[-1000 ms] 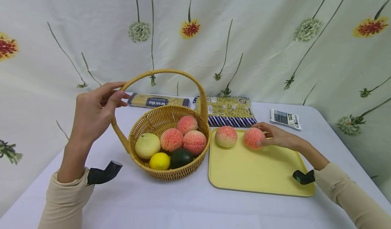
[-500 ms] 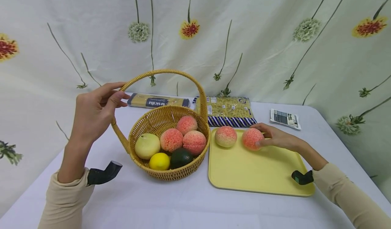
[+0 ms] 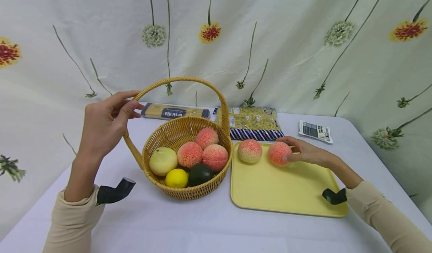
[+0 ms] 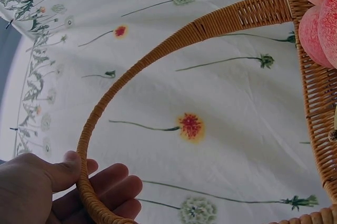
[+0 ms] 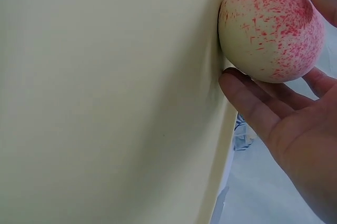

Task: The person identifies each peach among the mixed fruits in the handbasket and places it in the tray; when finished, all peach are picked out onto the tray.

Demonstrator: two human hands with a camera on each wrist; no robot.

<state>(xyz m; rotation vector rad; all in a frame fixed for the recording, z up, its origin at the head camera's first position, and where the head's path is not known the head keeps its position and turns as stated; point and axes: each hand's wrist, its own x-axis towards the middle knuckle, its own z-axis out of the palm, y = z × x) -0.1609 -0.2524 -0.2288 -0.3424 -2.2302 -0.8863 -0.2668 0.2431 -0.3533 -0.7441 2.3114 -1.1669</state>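
Observation:
My left hand (image 3: 107,119) grips the handle (image 4: 113,89) of a wicker basket (image 3: 189,193) on its left side, thumb on one side and fingers on the other. Inside the basket lie several pink peaches (image 3: 190,154), a pale yellow-green round fruit (image 3: 163,161), a lemon (image 3: 176,178) and a dark avocado (image 3: 200,175). On the yellow tray (image 3: 280,193) to the right, my right hand (image 3: 308,151) holds a peach (image 5: 271,31) at the far edge, with thumb and fingers around its sides. A second peach (image 3: 249,151) sits just left of it.
Behind the basket lies a pasta packet (image 3: 175,111). A larger clear bag of pasta (image 3: 251,119) with blue stripes lies behind the tray, and a small white packet (image 3: 315,131) at the back right. Flowered cloth (image 3: 287,50) hangs behind the white table.
My right hand and its peach have shifted very slightly to the left. The left hand and the basket have stayed in place.

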